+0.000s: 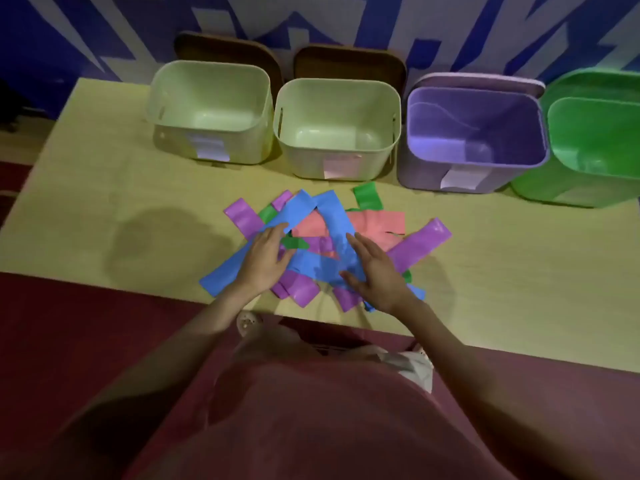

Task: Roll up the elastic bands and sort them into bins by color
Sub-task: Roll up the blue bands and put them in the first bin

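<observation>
A loose pile of flat elastic bands lies in the middle of the table: blue bands (304,211), purple bands (420,242), pink bands (375,221) and green bands (367,196) overlap each other. My left hand (265,259) rests flat on a long blue band at the pile's left side, fingers straight. My right hand (375,271) lies over the pile's right front, fingers straight and spread. Neither hand grips anything. Behind the pile stand two cream bins (207,72) (337,85), a purple bin (474,93) and a green bin (595,103), all open.
The bins form a row along the far side of the wooden table (104,188). Two brown chair backs (228,46) rise behind the cream bins. The near table edge runs just under my wrists. Paper labels hang on the bin fronts.
</observation>
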